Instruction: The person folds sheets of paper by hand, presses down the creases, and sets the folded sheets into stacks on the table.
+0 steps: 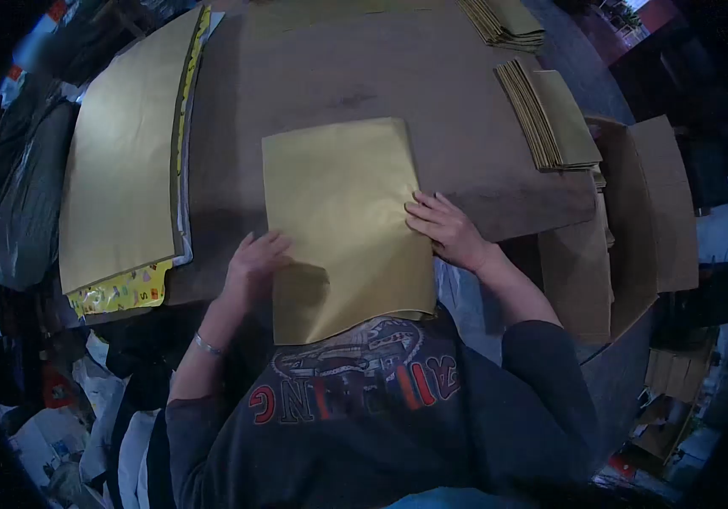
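Observation:
A folded sheet of brown kraft paper lies in front of me, its near edge reaching past the table edge to my shirt. At its right edge my right hand grips the paper, fingers on top and the thumb out of sight; small creases show by the fingertips. My left hand is beside the left edge, fingers apart and slightly bent. Its fingertips are at the paper's margin, and whether they press on it is hard to tell. A shadow falls on the paper near that hand.
On the left lies a stack of large brown sheets over yellow printed packaging. Folded brown paper bundles rest along the right side of the brown table. An open cardboard box stands beyond the right edge.

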A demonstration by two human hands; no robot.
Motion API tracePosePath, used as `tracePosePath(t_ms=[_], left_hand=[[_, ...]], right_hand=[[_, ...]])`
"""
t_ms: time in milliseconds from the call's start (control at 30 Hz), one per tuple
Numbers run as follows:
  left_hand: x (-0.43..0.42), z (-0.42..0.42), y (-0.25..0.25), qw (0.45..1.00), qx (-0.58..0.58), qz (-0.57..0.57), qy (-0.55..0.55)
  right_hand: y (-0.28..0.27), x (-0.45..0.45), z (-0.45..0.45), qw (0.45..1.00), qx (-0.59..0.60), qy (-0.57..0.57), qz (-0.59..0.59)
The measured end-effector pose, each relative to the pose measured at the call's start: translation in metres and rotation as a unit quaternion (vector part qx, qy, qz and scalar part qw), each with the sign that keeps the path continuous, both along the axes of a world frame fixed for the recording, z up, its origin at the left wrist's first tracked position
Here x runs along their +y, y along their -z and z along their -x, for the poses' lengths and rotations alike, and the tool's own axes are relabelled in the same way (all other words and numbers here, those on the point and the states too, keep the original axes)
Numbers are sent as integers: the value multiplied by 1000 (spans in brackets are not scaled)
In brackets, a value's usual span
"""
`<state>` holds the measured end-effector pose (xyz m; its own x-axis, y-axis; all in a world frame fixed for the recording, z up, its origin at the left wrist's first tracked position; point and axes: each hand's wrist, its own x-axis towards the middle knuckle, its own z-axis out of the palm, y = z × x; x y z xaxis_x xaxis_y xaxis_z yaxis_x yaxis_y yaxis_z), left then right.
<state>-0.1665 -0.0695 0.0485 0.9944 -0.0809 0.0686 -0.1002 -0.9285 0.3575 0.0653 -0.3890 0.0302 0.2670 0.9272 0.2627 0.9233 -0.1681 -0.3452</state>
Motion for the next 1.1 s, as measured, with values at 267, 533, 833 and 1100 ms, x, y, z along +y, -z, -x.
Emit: tracePosePath(t_ms=[267,533,833,1100], left_hand=[[18,0,15,996,-41,85,-8],[17,-55,2,931,-49,267,-244],[8,-58,-3,935,29,172,-310],[-10,-43,9,917,-56,187,-349]], right_hand=[[10,-6,6,982,148,64,-100],[7,34,16,942,151,248,-168],[12,55,-9,936,89,339,-31],[14,47,10,939,106,297,-139]])
